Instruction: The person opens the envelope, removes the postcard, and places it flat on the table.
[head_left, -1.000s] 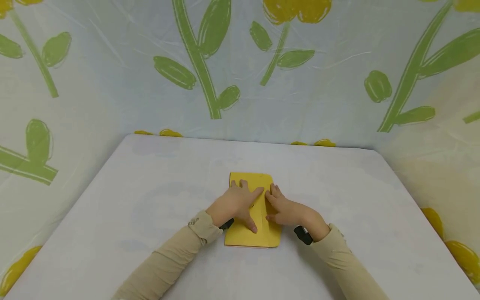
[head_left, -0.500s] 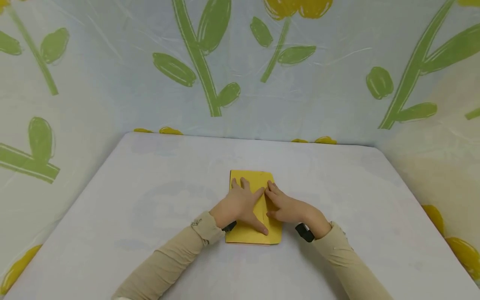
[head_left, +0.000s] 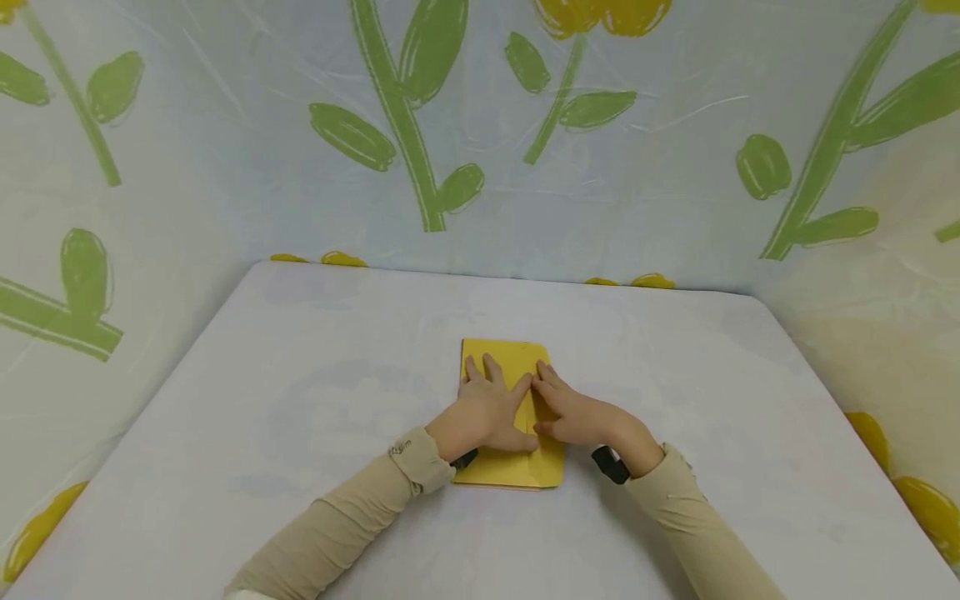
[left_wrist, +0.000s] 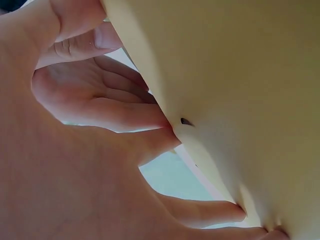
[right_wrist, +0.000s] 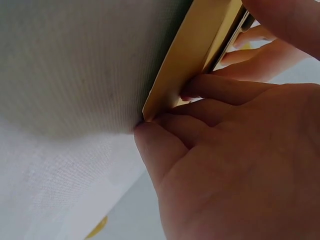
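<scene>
A yellow folded paper piece [head_left: 512, 353], shaped like an envelope with a flap along its right side, lies flat on the table. My left hand [head_left: 486, 418] rests spread across its left and middle part, the index finger and thumb reaching toward the flap's edge. On the right side, my right hand [head_left: 579, 415] touches the flap with its fingers extended. A small dark spot [left_wrist: 186, 121] shows on the paper in the left wrist view. In the right wrist view, the right fingertips lie against the flap [right_wrist: 192, 50], which stands slightly raised. Both palms hide parts of the paper.
The white-covered table [head_left: 337, 333] extends around the paper on every side. Behind it and at both sides hangs a pale cloth [head_left: 660, 192] printed with green stems and yellow flowers. A dark wrist strap [head_left: 611, 465] sits on the right wrist.
My left thumb has swung right and then up, from the paper's lower middle to near the right hand's thumb. The right hand and paper stay nearly in place.
</scene>
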